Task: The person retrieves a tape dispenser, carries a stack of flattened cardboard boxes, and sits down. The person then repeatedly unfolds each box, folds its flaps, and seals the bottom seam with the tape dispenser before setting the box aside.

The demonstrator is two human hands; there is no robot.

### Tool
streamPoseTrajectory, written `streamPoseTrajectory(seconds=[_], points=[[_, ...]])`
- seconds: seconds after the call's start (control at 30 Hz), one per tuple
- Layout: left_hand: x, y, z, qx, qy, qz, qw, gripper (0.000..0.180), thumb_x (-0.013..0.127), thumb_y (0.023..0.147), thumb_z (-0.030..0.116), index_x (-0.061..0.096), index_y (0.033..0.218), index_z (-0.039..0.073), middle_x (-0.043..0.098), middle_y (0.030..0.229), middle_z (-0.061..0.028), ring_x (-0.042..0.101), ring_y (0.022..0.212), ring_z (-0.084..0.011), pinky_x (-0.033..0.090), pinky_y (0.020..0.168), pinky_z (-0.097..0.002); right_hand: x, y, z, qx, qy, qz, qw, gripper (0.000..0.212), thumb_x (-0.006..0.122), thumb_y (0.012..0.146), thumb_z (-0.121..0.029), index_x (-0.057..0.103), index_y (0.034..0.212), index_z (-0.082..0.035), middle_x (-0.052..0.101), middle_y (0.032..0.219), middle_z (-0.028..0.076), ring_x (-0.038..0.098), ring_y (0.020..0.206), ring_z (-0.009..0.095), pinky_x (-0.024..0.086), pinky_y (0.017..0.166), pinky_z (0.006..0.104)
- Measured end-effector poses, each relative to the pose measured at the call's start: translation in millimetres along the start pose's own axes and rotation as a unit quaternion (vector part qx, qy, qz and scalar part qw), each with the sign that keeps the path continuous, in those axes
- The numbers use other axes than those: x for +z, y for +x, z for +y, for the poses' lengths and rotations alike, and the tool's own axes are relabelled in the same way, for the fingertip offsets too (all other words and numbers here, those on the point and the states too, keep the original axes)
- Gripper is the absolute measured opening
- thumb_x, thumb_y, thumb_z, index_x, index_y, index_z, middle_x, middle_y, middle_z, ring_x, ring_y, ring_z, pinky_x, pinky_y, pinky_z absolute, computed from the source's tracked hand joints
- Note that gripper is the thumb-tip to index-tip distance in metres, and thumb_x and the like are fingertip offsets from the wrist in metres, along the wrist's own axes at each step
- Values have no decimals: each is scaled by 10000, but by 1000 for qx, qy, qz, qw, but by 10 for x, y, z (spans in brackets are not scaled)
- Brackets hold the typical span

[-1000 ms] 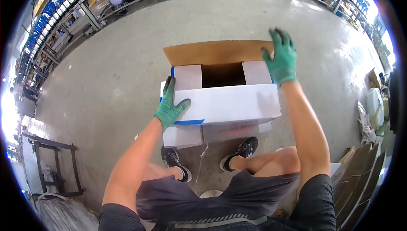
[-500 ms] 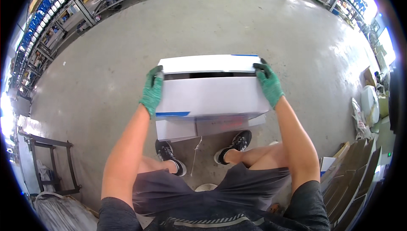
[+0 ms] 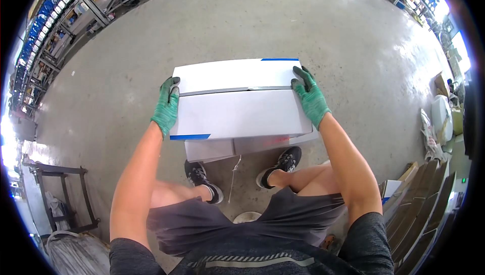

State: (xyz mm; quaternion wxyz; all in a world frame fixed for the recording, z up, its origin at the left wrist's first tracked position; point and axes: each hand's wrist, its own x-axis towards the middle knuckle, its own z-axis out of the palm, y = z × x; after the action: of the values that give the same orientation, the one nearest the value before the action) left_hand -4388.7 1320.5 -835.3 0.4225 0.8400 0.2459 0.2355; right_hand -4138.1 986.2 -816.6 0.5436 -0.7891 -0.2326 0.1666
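Note:
A white cardboard box [image 3: 241,116] with blue corner strips is in front of me, between my two green-gloved hands. Its two top flaps lie almost level, with only a thin dark seam between them. My left hand [image 3: 167,104] grips the left end, its dark fingertips bent over the edge beside the seam. At the right end my right hand [image 3: 310,96] does the same, thumb and fingers on the far flap [image 3: 235,74] and around the seam. Beneath the box shows part of another pale carton [image 3: 209,150] with red print. The undersides of my fingers are partly hidden.
My shoes stand on a grey concrete floor [image 3: 232,27] either side of a white string [image 3: 234,179]. A dark metal frame [image 3: 63,174] is at left. Flattened cardboard sheets [image 3: 419,209] lean at right. Racks with blue parts [image 3: 55,10] line the far left.
The far flap has come down and the wide dark gap has narrowed to a seam. Both hands and the box have shifted slightly left.

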Motion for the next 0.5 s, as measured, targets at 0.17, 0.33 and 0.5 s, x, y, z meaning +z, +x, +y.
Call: streamPoseTrajectory(seconds=[0.17,0.33,0.5], points=[[-35,-21,104,-21,41,-31,998,303,470,1019,143,482,1322,144,410,1364,-159,430,1271,-271,352,1085,-358,9,-39,-86,35,-30,-31,998,479,578,976,-225,455,1438,-201,219,1594,71,525,1207,226,417,1052,342],[42,-37,-67,90,141,21,986,321,514,977,93,549,1292,145,395,1412,-190,405,1314,-343,360,1102,-402,-89,-46,-70,10,-109,-17,994,489,588,965,-190,459,1437,-210,325,1542,117,553,1176,230,416,1058,340],[-57,186,-532,187,254,-25,949,412,502,960,107,547,1364,171,388,1467,-170,369,1363,-328,320,1138,-419,-1154,-196,72,5,41,-44,998,404,555,972,-121,514,1372,-85,640,1239,118,611,1068,197,481,918,302]])
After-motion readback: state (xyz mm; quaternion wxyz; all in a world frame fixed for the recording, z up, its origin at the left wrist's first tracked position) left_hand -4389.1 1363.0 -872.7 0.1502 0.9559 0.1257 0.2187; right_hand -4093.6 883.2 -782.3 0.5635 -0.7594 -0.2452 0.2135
